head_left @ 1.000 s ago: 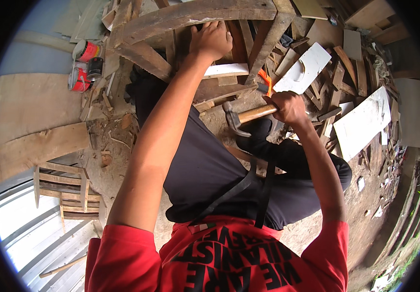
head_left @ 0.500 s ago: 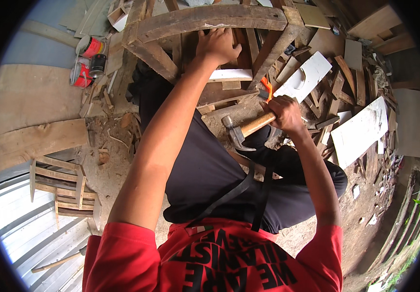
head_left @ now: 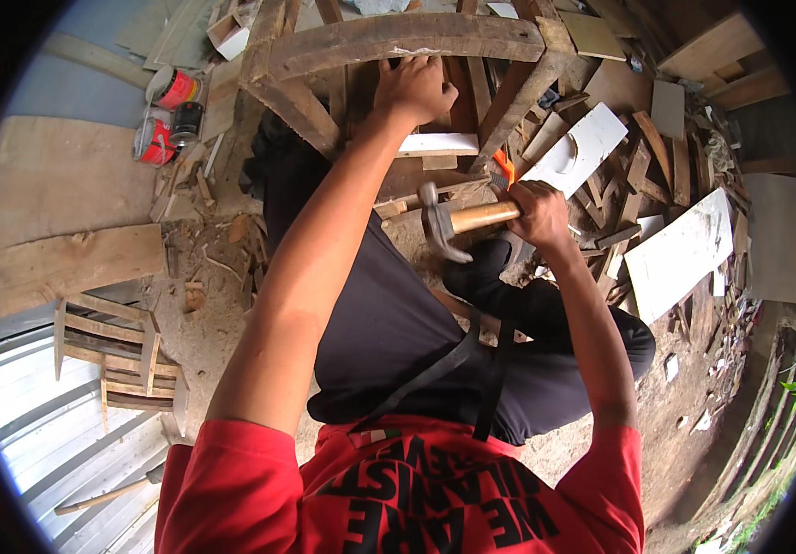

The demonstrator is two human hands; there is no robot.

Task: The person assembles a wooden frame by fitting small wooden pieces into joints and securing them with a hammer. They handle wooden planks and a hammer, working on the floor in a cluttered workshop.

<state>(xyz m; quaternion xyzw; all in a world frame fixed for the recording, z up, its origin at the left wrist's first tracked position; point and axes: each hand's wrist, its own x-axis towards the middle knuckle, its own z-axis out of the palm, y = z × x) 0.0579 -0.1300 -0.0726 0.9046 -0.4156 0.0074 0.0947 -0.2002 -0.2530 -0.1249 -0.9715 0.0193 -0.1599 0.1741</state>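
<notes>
Right hand [head_left: 539, 212] grips hammer [head_left: 481, 218]; left hand [head_left: 414, 90], hold unclear; red shirt [head_left: 319, 485], black lettering [head_left: 448, 491]

Red short-sleeved shirt [head_left: 324, 508], black lettering [head_left: 453, 503], dark trousers [head_left: 375, 332], black straps [head_left: 496, 379]

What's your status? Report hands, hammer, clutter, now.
Right hand gripping hammer, head pointing left. Left hand at wooden frame, hold unclear. Wood scraps cluttering the right side.

Left: three metal cans [head_left: 152, 142] (two largely red, one black) near a plywood sheet [head_left: 65, 185]; below, slatted wooden frames [head_left: 150, 351]. Right: white boards [head_left: 681, 254] among wood offcuts [head_left: 639, 162].
</notes>
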